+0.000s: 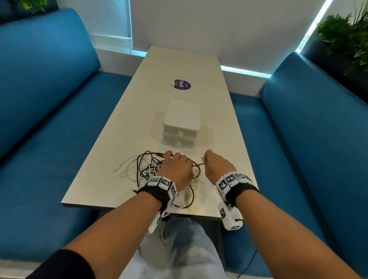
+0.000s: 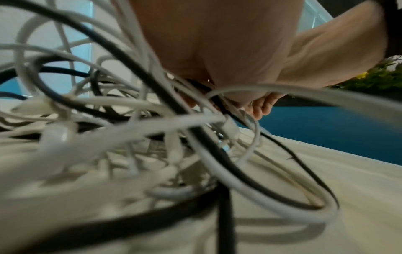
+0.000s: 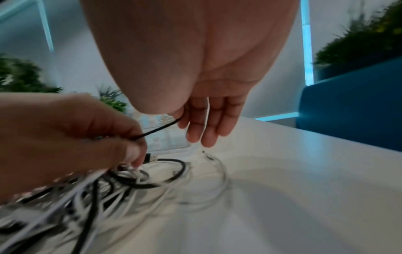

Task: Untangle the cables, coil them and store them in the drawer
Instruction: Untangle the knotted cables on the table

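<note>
Untangling step, early on. Left hand clamped down on the cable tangle, lower centre of frame on the surface; right hand pinching a thin black cable strung taut between both hands. Next, probably: pull that strand free, then coil. Drawer unit mid-frame, both drawers closed, contents unseen.

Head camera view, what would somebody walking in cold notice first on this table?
First, the tangle of black and white cables heaped at the near end of the white table, with the left hand gripping into it. Next, the right hand pinching a thin black cable stretched between the two hands. Just beyond them stands a small white drawer unit, both drawers closed.
</note>
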Motion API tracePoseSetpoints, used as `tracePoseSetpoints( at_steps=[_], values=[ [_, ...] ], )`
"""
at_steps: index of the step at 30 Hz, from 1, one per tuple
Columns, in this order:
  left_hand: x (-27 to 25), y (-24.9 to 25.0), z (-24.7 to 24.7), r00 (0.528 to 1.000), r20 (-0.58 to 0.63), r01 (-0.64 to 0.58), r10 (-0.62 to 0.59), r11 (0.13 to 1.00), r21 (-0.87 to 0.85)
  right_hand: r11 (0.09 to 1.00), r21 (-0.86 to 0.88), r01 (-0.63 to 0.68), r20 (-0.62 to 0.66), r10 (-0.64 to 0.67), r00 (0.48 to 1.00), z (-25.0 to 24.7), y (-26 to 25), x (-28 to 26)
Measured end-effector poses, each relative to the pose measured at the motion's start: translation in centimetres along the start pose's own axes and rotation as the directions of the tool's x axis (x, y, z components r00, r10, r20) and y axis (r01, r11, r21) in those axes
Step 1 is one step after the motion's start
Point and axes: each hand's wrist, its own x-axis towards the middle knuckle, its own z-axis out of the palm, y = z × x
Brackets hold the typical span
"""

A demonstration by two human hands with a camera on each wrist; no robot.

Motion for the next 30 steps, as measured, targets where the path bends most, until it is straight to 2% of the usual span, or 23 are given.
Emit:
tracePoseSetpoints(
  at_steps=[4,8,10,13,15,18,20,24,27,30],
  values=[
    [0.6,-1.1,-0.6,0.992,0.112,-0.069,0.058,0.993,0.098,0.990,0.016,-0.139,0.009,0.139,0.990,-0.9,2.7,0.0],
    [0.9,-3.3,-0.8,0.985,0.171,-0.030,0.004,0.988,0.151,0.965,0.059,-0.254,0.058,0.250,0.966,-0.9,4.5,0.5],
    [0.8,-2.8,-0.7,0.992,0.120,-0.042,0.024,0.988,0.148,0.964,0.154,-0.219,0.090,0.207,0.974,-0.4,3.5,1.3],
    [0.5,-0.9,-0.8,0.997,0.008,-0.078,0.078,0.991,0.106,0.929,0.353,-0.111,0.043,0.102,0.994,-0.1,1.6,2.6],
    [0.2,-0.4,-0.6,0.995,0.056,-0.089,0.083,0.990,0.112,0.880,0.472,-0.057,0.051,0.038,0.998,-0.1,0.8,2.8],
    [0.2,-0.4,-0.5,0.983,0.157,-0.126,0.100,0.978,0.164,0.802,0.596,-0.046,0.081,-0.003,0.997,0.0,0.4,2.7],
    [0.5,-0.1,-0.7,0.975,0.197,-0.139,0.106,0.976,0.166,0.811,0.584,-0.035,0.079,-0.015,0.997,-0.1,0.4,2.5],
    [1.0,1.6,-1.2,0.968,0.215,-0.169,0.130,0.970,0.174,0.843,0.537,0.034,-0.005,-0.038,0.999,-1.2,0.4,2.2],
    [1.1,2.7,-1.4,0.964,0.198,-0.208,0.178,0.967,0.145,0.865,0.497,0.072,-0.033,-0.063,0.997,-1.7,0.3,2.1],
    [1.0,2.9,-1.1,0.975,0.162,-0.168,0.155,0.983,0.069,0.878,0.468,0.102,-0.055,-0.087,0.995,-1.8,0.2,2.0]
  ],
)
